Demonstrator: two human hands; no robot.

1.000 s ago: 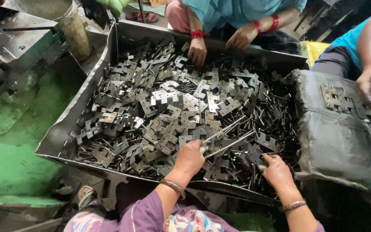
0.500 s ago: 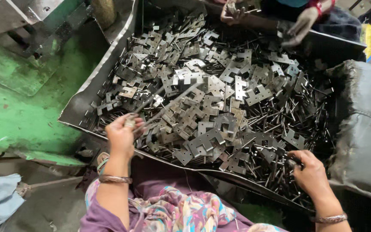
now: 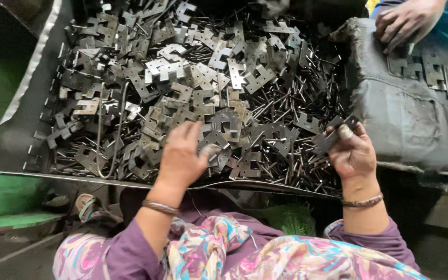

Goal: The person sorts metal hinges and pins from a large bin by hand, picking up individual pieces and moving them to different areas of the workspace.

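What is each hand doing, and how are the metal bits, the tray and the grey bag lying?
left hand: resting on the metal plates
right hand: shut on a dark plate
metal plates: heaped loose with thin pins
tray: full
grey bag: plates laid on top
another person's hand: on the bag

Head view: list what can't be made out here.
- Left hand: fingertips blurred; a grasp on a plate can't be told.
- Right hand: plates partly covered by fingers; count unclear.
- Tray: far end cut off by top edge.
- Other person's hand: arm cut off at the top edge.
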